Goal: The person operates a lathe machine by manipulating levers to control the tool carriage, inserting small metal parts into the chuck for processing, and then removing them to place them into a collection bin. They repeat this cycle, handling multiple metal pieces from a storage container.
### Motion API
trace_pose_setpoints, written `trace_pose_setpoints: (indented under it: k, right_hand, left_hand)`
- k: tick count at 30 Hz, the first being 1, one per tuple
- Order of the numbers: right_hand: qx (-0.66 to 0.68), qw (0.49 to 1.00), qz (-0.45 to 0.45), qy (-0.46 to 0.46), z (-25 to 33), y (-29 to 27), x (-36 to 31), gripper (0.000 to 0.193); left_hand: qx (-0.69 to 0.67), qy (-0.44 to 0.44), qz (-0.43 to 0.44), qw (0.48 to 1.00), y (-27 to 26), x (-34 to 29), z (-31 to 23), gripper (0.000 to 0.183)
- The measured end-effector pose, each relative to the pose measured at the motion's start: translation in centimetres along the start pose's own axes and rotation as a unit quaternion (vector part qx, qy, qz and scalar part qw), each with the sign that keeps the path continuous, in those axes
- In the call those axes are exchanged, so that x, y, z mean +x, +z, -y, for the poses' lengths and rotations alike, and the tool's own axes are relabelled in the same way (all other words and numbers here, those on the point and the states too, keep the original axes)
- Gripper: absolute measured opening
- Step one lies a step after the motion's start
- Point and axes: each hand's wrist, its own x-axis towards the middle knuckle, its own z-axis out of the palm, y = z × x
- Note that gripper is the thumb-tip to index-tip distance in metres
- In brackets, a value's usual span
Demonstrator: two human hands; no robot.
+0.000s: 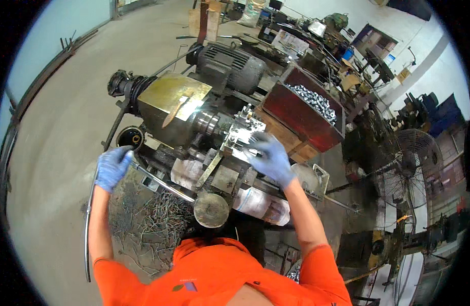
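My left hand (114,166), in a blue glove with dark fingertips, is closed round the upper end of a long shiny metal lever (168,187). The lever slopes down to a round metal hub (211,210) at the near side of a small lathe-like machine (168,109). My right hand (269,157), gloved the same way, reaches over the bright metal fixture (238,136) to the right of the spindle (207,123). Its fingertips are dark and smeared, so whether they hold a small part cannot be made out.
A dark red bin (303,109) of small shiny metal parts stands on wood beyond my right hand. An electric motor (230,66) sits behind the machine. Metal shavings (153,217) cover the floor at the near left. A caged fan (411,160) stands to the right.
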Motion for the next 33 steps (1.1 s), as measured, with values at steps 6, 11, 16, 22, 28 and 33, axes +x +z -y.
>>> trace_pose_setpoints:
  k: [6,11,16,22,28,33]
  right_hand:
    - [-0.226,0.947,0.229,0.001,2.1,7.4,10.2,0.055]
    - [-0.096,0.988,0.119,0.034,-3.4,11.8,10.7,0.06]
    - [-0.031,0.964,0.166,0.206,-0.3,9.7,12.6,0.059]
    - [0.068,0.953,0.157,0.249,-1.6,9.8,13.5,0.053]
    - [-0.076,0.988,0.09,0.1,1.6,10.7,11.4,0.045]
    - [-0.036,0.995,0.067,0.06,0.5,11.5,10.7,0.043]
  left_hand:
    - [0.182,-0.079,-0.084,0.976,-6.6,-6.9,9.6,0.024]
    - [0.177,-0.192,-0.046,0.964,-6.8,-11.5,12.3,0.023]
    - [0.155,-0.202,-0.065,0.965,-5.4,-13.7,13.5,0.026]
    - [0.043,-0.272,-0.035,0.961,-6.6,-12.8,8.1,0.029]
    - [0.192,-0.253,0.011,0.948,-5.5,-15.7,9.4,0.032]
    - [0.347,-0.22,0.041,0.911,-3.7,-13.9,15.5,0.017]
